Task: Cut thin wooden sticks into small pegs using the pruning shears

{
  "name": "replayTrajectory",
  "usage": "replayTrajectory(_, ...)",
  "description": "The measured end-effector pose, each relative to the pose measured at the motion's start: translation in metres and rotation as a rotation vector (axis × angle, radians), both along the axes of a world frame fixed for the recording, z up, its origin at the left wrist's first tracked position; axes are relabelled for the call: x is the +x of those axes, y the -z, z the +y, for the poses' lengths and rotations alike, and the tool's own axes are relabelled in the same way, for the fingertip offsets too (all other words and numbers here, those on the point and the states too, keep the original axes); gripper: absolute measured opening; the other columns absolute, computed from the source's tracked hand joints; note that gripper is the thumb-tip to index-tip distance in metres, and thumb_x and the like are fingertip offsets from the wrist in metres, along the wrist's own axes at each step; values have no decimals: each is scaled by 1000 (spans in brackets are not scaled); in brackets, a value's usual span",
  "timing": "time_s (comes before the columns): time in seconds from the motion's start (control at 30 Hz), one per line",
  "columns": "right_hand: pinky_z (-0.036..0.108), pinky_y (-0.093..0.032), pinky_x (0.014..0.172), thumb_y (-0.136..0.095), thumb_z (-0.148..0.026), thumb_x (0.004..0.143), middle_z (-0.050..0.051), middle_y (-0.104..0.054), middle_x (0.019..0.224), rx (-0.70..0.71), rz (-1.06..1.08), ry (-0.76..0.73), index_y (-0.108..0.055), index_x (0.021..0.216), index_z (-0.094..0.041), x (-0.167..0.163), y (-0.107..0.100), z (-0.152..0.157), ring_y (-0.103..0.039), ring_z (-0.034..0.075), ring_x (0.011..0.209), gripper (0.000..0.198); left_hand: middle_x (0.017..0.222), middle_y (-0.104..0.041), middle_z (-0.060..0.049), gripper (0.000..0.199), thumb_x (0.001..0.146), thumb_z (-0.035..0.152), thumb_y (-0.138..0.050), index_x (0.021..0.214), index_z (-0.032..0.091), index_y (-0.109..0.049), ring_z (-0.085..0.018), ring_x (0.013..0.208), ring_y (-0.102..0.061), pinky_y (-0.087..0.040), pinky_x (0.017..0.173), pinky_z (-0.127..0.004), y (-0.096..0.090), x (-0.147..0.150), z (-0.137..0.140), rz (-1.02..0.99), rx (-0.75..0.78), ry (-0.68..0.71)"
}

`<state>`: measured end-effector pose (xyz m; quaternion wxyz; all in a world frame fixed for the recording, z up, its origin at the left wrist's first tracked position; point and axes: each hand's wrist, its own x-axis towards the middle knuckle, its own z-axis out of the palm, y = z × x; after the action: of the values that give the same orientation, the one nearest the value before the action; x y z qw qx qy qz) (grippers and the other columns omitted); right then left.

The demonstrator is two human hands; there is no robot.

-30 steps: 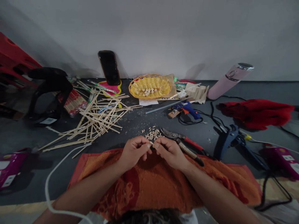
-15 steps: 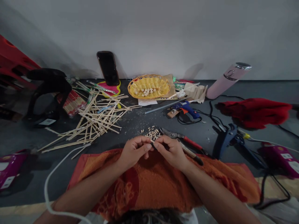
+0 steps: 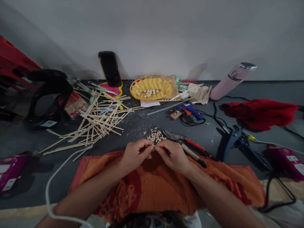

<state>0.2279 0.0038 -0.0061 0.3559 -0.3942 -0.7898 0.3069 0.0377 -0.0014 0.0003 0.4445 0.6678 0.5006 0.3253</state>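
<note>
My left hand [image 3: 137,154] and my right hand [image 3: 173,155] meet above the edge of an orange towel [image 3: 166,190]. Thumbs and forefingers of both are pinched together, fingertips touching, on a tiny pale bit [image 3: 155,145] that looks like a short piece of cut wooden stick; the fingers hide most of it. Just beyond the fingertips lies a small heap of short cut stick pieces [image 3: 155,135]. To the right of the heap rest red-handled pruning shears [image 3: 185,140], partly behind my right hand, with a pale-handled tool [image 3: 193,155] beside them.
Long wooden sticks [image 3: 99,122] are piled at left. A yellow basket [image 3: 140,84] holding small pale pieces stands at the back, near a leaning phone [image 3: 110,68]. To the right are a blue glue gun [image 3: 194,112], a pink bottle [image 3: 229,84], a red cloth [image 3: 261,112] and cables.
My fingertips have drawn closer together, and the pale piece and dark spot seen between them earlier are now mostly covered. My arms stay in nearly the same place.
</note>
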Motion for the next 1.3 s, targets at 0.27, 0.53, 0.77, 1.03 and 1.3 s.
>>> replayTrajectory(0.27,23,-40,61,-49,-17,90,0,-59,71,24,-23,-12,-58,84,-19,-2,0,-2,-53,12,64,11,72,-74,0,17,85,21,-54,92,19,-69,-11,63,-68,-47,63,-18,7,-5,3,287,283,61)
replayTrajectory(0.53,23,-41,61,-50,-19,91,1,-62,72,-11,-5,1,-60,85,-19,-3,-4,-4,-54,12,65,12,72,-74,2,19,88,21,-51,95,20,-68,-11,65,-68,-47,65,-18,2,-7,3,288,301,57)
replayTrajectory(0.77,25,-45,67,-50,-18,92,2,-65,77,64,-11,27,-61,88,-20,-1,-2,0,-58,13,70,12,63,-70,3,14,86,23,-55,87,18,-68,-9,56,-64,-44,58,-17,1,-3,0,184,218,47)
replayTrajectory(1.03,26,-48,68,-51,-15,91,2,-68,81,103,6,31,-61,92,-21,-1,-3,-1,-61,14,73,12,67,-71,-1,18,86,23,-52,92,15,-66,-10,53,-65,-48,54,-18,-3,0,-1,-56,-35,-26)
replayTrajectory(1.3,25,-49,70,-53,-16,90,2,-69,81,90,39,29,-63,94,-21,-1,-2,0,-64,13,73,12,69,-70,-4,21,86,32,-58,91,13,-63,-10,52,-62,-47,54,-19,-1,0,-1,-275,-243,19)
